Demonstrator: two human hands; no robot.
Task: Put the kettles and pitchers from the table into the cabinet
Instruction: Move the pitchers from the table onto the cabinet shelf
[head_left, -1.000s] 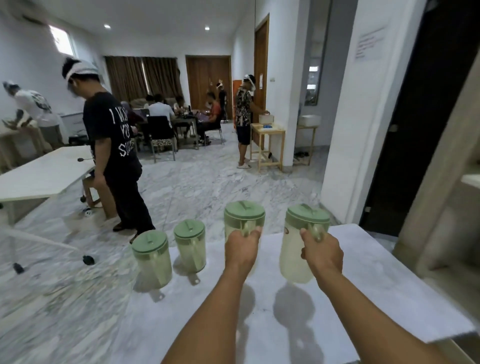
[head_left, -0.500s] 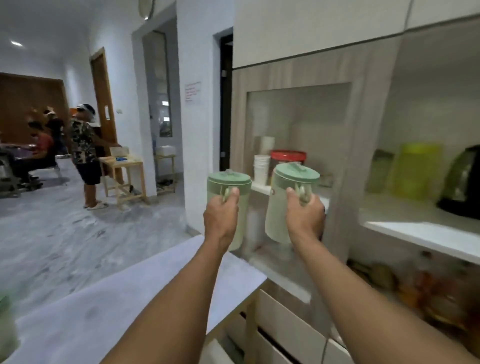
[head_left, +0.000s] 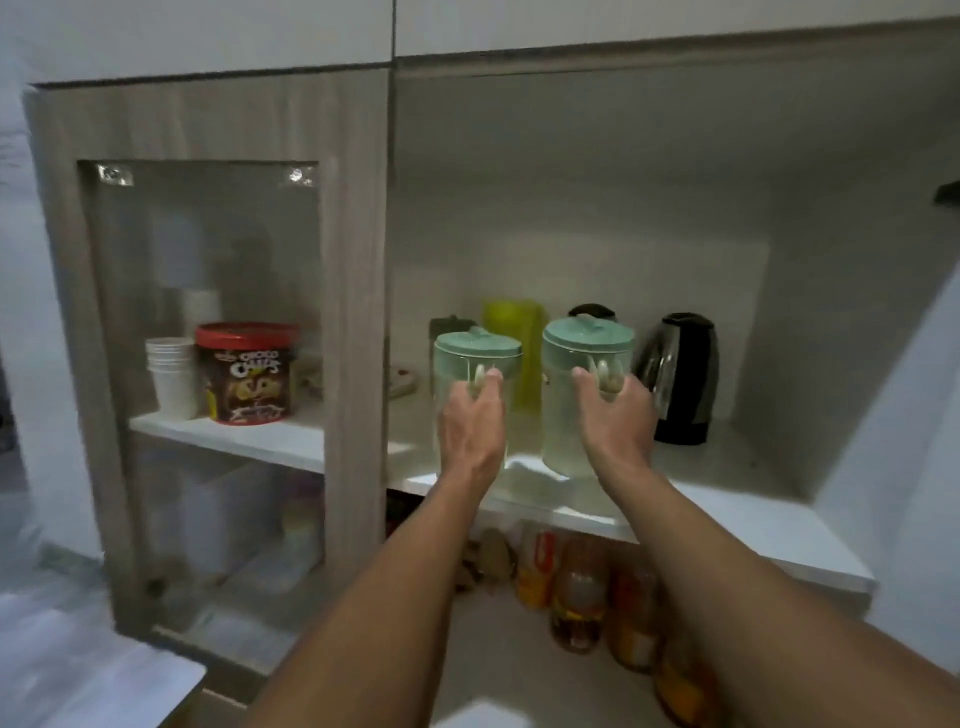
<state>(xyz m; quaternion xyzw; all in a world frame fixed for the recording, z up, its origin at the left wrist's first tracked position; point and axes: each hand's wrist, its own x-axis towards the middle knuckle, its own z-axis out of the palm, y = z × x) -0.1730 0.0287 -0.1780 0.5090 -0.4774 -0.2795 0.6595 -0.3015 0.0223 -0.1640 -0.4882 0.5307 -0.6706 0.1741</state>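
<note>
Two clear pitchers with green lids are held side by side over the white cabinet shelf (head_left: 727, 514). My left hand (head_left: 471, 426) grips the handle of the left pitcher (head_left: 475, 353). My right hand (head_left: 618, 415) grips the handle of the right pitcher (head_left: 584, 343). Both pitcher bottoms are at or just above the shelf's front part; I cannot tell if they touch it. Behind them on the shelf stand a yellow-green pitcher (head_left: 511, 317), a dark container (head_left: 447, 325) and a black and steel electric kettle (head_left: 683, 374).
A glass-fronted cabinet door (head_left: 208, 312) at the left shows paper cups (head_left: 174, 374) and a red-lidded cereal tub (head_left: 247, 371). Bottles (head_left: 582, 587) stand on the lower shelf under my arms. A corner of the white table (head_left: 93, 686) lies at the bottom left.
I lifted both pitchers off the table, turned right to the cabinet and brought them in over the shelf in front of the kettle.
</note>
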